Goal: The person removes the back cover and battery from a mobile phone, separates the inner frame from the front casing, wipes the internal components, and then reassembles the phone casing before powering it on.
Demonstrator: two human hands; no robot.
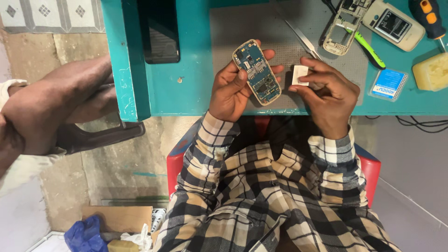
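Circuit board (pixel 257 72), blue, oblong | left hand (pixel 232 88) grips | right hand (pixel 329 91) pinches white square (pixel 300 75)

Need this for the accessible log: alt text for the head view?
Seen from above, a left hand holds a bare blue phone circuit board and the right hand pinches a small white square piece, over a teal table strewn with tweezers, a phone frame and a screwdriver.

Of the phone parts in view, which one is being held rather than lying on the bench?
The blue circuit board, gripped in the left hand. The empty phone frame and the white back cover lie untouched on the bench.
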